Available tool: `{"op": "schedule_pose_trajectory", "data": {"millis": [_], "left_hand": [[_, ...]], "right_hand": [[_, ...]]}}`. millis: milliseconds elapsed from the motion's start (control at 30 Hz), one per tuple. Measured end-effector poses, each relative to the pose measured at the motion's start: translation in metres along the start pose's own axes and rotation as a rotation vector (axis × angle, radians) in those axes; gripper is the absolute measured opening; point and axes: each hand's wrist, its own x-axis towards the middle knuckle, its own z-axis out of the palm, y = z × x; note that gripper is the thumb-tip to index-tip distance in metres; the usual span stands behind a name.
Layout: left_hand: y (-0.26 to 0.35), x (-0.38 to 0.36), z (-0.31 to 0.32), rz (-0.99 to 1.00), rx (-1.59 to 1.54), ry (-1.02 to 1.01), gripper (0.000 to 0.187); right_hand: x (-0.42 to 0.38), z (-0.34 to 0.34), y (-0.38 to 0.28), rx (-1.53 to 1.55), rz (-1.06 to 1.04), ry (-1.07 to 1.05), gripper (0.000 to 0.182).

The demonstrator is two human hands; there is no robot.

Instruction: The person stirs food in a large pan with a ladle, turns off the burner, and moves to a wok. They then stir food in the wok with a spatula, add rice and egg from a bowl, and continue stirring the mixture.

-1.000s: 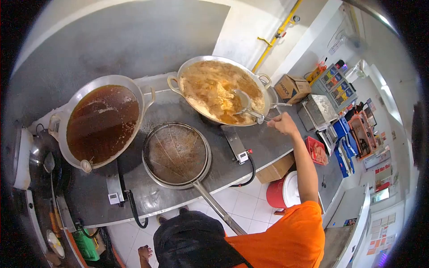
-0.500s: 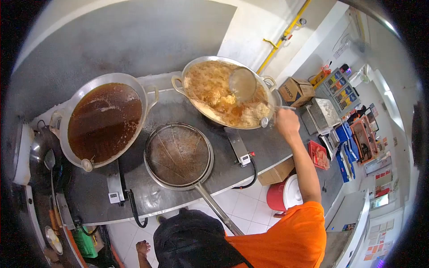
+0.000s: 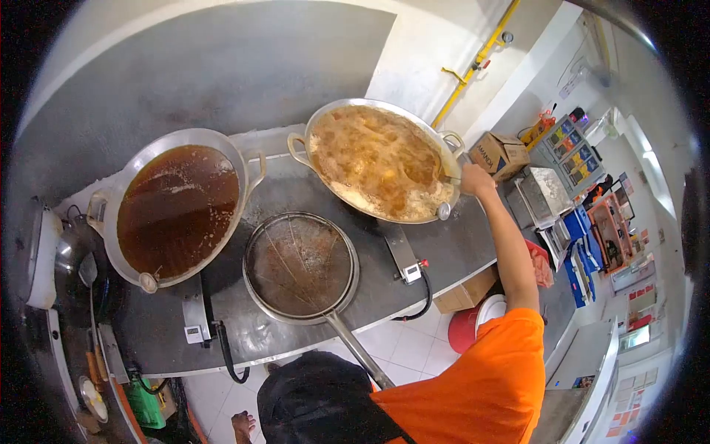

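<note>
My right hand (image 3: 477, 180) is closed around the handle of a skimmer at the right rim of the far wok (image 3: 316, 122). The skimmer's head is sunk in bubbling oil (image 3: 370, 152) and hidden, with pale frying pieces around it. Low in the view, my left hand (image 3: 243, 423) hangs beside the black apron (image 3: 318, 399), away from the counter; its fingers look loosely curled, and whether it holds anything is too small to tell. A round mesh strainer (image 3: 298, 265) rests on a pan between the woks, its long handle (image 3: 359, 349) pointing toward my body.
A second wok of dark oil (image 3: 177, 211) stands at the left with a thermometer (image 3: 149, 282) on its rim. Burner controls (image 3: 411, 273) line the counter's near edge. A cardboard box (image 3: 499, 153), metal containers (image 3: 546, 194) and a red bucket (image 3: 464, 325) are at the right.
The skimmer's head, visible above the far wok before, has gone down into the oil. My right hand remains on its handle. The camera view has shifted slightly.
</note>
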Motion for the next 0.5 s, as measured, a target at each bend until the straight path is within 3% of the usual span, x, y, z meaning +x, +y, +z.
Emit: {"op": "schedule_pose_trajectory", "data": {"millis": [33,67,100,133,167,233,267,333,433,500], "left_hand": [[0.002,-0.004,-0.001,0.037,-0.126,-0.147,0.015],[-0.001,0.001,-0.005,0.039,-0.128,-0.146,0.015],[-0.006,0.011,-0.012,0.037,-0.251,-0.270,0.016],[-0.004,0.011,-0.012,0.037,-0.375,-0.395,0.017],[-0.004,0.012,-0.009,0.042,-0.378,-0.394,0.017],[0.000,0.003,0.006,0.047,-0.108,-0.114,0.020],[0.003,0.002,0.005,0.049,-0.114,-0.110,0.020],[-0.008,0.022,-0.014,-0.056,-0.591,-0.907,0.025],[-0.021,0.020,-0.016,-0.147,-0.786,-0.909,0.030],[-0.022,0.017,-0.018,-0.150,-0.795,-0.899,0.029]], "right_hand": [[0.019,0.023,0.011,0.002,-0.002,0.002,0.021],[0.044,0.058,0.030,0.073,-0.156,0.058,0.021],[0.059,0.075,0.039,0.144,-0.310,0.114,0.022],[0.062,0.075,0.034,0.146,-0.312,0.118,0.022],[0.064,0.077,0.024,0.221,-0.226,0.021,0.021],[0.065,0.072,-0.001,0.297,-0.147,-0.074,0.020],[0.060,0.065,-0.015,0.402,-0.073,-0.143,0.022],[0.065,0.065,-0.026,0.511,-0.005,-0.214,0.025],[0.078,0.086,-0.022,0.785,0.095,-0.247,0.021],[0.084,0.087,-0.010,1.060,0.179,-0.385,0.018]]}}
